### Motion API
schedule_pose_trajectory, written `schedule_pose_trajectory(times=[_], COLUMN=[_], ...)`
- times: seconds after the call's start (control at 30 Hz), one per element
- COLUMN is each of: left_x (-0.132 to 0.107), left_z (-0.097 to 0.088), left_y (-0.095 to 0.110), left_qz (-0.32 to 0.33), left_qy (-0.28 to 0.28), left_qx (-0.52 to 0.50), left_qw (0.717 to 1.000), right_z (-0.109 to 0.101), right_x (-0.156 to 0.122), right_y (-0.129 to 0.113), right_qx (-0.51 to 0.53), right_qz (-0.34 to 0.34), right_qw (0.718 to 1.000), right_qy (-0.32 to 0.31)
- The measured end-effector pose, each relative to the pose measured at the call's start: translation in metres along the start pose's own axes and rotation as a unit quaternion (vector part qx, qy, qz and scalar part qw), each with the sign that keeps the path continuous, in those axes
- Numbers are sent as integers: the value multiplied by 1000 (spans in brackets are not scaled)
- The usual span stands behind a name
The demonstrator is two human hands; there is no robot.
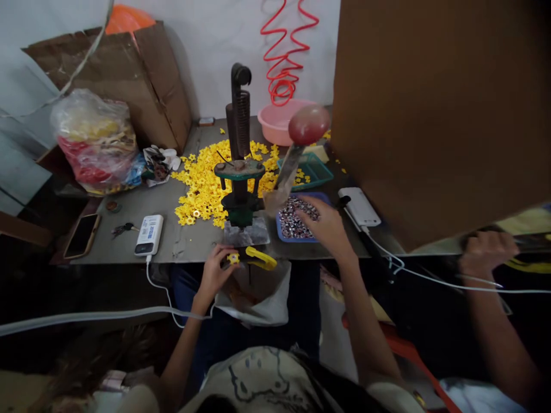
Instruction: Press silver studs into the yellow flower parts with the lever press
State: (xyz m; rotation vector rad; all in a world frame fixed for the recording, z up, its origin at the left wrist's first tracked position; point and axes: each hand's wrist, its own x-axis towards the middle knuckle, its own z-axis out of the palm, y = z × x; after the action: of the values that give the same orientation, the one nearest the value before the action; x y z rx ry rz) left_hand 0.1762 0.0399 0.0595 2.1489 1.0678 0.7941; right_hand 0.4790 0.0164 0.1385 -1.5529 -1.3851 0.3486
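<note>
My left hand (216,272) pinches a small yellow star-shaped plastic piece (233,258) with a round shiny centre, just in front of the table edge. Beside it a yellow plastic strip (261,259) juts out below the press. My right hand (323,225) reaches over a blue tray (280,234) full of small shiny bead-like parts (297,218), its thumb and fingers apart at their surface. Between my hands stands the dark hand press (240,195), with a red-knobbed lever (309,124). Behind it lies a heap of yellow star-shaped pieces (200,186).
Left on the table are a phone (81,235), keys (124,229) and a white power bank (149,235) with a cable. A pink basin (275,123) and green basket (321,169) stand behind. A large cardboard box (430,115) blocks the right; another person's hand (488,251) is beneath it.
</note>
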Motion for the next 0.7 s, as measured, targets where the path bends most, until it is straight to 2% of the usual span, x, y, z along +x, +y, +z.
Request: schedule_pose_trajectory(times=[0.03, 0.1, 0.17, 0.23, 0.3, 0.4, 0.47, 0.6, 0.7], left_x=[-13, -28, -27, -9, 18, 60, 79, 89, 84], left_z=[1, 3, -1, -10, -20, -27, -25, -24, -29], left_y=[1, 2, -3, -15, -35, -65, -79, -90, -95], left_qz=[6, 21, 27, 19, 18, 71, 97, 116, 83], left_qy=[0, 7, 23, 67, 107, 56, 17, 7, 45], left_qx=[-8, -8, -3, 12, 49, 121, 165, 177, 109], left_qw=[1000, 1000, 999, 998, 993, 989, 981, 977, 990], right_z=[1, 6, 12, 15, 16, 15, 15, 15, 15], right_x=[-2, -11, -18, -19, -16, -9, -7, -8, -9], right_y=[24, 59, 76, 78, 73, 67, 65, 63, 64], right_qx=[-89, -214, -275, -303, -314, -311, -307, -293, -275], right_qz=[25, 43, 29, 9, 7, 16, 23, 46, 66], right_qw=[995, 973, 958, 950, 947, 948, 950, 953, 958], right_qy=[-42, -81, -81, -71, -64, -59, -58, -57, -51])
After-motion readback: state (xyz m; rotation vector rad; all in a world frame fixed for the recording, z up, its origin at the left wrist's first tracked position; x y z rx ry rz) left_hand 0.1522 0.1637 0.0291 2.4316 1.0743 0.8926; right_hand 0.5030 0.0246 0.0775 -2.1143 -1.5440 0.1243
